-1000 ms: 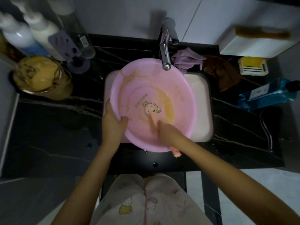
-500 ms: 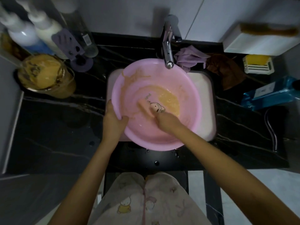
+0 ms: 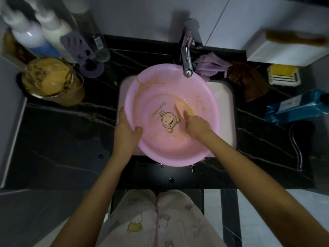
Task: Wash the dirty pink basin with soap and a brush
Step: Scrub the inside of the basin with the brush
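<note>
The pink basin (image 3: 154, 90) sits tilted in the white sink (image 3: 220, 97) under the tap (image 3: 187, 57). It has a cartoon figure on its bottom and orange-brown smears on the far-left wall and right of the figure. My left hand (image 3: 126, 129) grips the basin's left rim, thumb inside. My right hand (image 3: 195, 125) is inside the basin, straight fingers pressed on the bottom at the orange smear, blurred. A brown brush (image 3: 293, 38) lies on a white box at the upper right. A yellow soap bar (image 3: 283, 72) rests in a white dish.
Black marble counter (image 3: 53, 139) surrounds the sink. A glass jar (image 3: 53, 81) of orange mush stands at the left, with bottles (image 3: 53, 31) and a purple holder (image 3: 80, 49) behind. Purple cloth (image 3: 210, 66) and brown cloth (image 3: 249, 81) lie right of the tap; a blue bottle (image 3: 299, 106) lies farther right.
My right hand has swept across the basin's bottom from the near middle toward the right, pushing the orange mess with it. My left hand keeps its hold on the rim.
</note>
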The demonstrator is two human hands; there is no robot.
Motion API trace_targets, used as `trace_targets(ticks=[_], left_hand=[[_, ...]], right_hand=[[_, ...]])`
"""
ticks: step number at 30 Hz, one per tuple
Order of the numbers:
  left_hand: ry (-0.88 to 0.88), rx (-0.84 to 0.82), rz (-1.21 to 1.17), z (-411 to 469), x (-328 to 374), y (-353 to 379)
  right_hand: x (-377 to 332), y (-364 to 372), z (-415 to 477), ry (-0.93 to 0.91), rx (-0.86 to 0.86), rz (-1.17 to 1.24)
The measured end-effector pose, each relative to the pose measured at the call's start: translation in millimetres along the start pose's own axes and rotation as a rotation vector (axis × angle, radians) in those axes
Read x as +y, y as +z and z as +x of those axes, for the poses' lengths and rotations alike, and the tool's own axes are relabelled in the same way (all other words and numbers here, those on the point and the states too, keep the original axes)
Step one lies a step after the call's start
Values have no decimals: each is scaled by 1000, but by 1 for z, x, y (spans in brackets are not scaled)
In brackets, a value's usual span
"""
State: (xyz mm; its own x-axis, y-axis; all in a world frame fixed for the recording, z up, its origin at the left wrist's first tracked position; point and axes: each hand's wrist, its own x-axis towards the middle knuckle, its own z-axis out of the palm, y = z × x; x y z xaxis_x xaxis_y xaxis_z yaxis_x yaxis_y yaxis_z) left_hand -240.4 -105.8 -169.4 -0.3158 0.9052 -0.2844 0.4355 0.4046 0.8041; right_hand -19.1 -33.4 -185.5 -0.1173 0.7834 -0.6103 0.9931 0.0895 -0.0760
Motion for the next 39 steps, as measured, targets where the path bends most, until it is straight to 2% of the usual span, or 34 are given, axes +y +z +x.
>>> trace_targets(ticks=[1, 3, 6, 8, 11, 13, 15, 17, 19, 21, 23, 25, 26, 29, 31, 33, 36, 38, 39], left_hand=[[6, 0, 9, 0, 1, 0], [27, -8, 32, -1, 2, -1], [44, -15, 79, 0, 2, -4], [40, -17, 92, 3, 0, -5], [37, -39, 69, 3, -4, -5], [33, -42, 63, 3, -4, -4], [35, -43, 60, 2, -4, -4], [47, -38, 68, 2, -3, -4], [58, -37, 75, 2, -3, -5], [56, -33, 79, 1, -4, -6], [68, -38, 55, 1, -7, -6], [66, -56, 29, 1, -8, -6], [66, -53, 22, 1, -8, -6], [70, -47, 2, -1, -5, -6], [80, -40, -1, -2, -5, -5], [84, -30, -9, -2, -6, -5], [75, -30, 17, 2, -7, -5], [80, -49, 53, 3, -6, -4], [94, -54, 63, 3, -6, -4]], right_hand=[[-12, 0, 9, 7, 24, 96], [-45, 6, 14, -118, 25, 194], [-69, 22, -16, -376, -92, 79], [-42, 24, -36, -416, -149, -66], [9, 14, -34, -195, -165, -161], [18, 5, -15, 2, -67, -87], [0, 1, 5, 72, 3, 38], [-28, 4, 13, -24, 14, 92], [-48, 14, -2, -222, -41, 101], [-43, 18, -32, -412, -175, 35], [-14, 10, -57, -466, -330, -87], [21, -5, -63, -364, -400, -252], [36, -15, -56, -272, -375, -351], [56, -37, -19, -68, -130, -563], [46, -37, -4, -24, -17, -563], [27, -26, -6, 40, -86, -477], [2, -16, -36, 88, -394, -346], [-17, -14, -59, 5, -567, -206], [-30, -16, -68, -82, -578, -95]])
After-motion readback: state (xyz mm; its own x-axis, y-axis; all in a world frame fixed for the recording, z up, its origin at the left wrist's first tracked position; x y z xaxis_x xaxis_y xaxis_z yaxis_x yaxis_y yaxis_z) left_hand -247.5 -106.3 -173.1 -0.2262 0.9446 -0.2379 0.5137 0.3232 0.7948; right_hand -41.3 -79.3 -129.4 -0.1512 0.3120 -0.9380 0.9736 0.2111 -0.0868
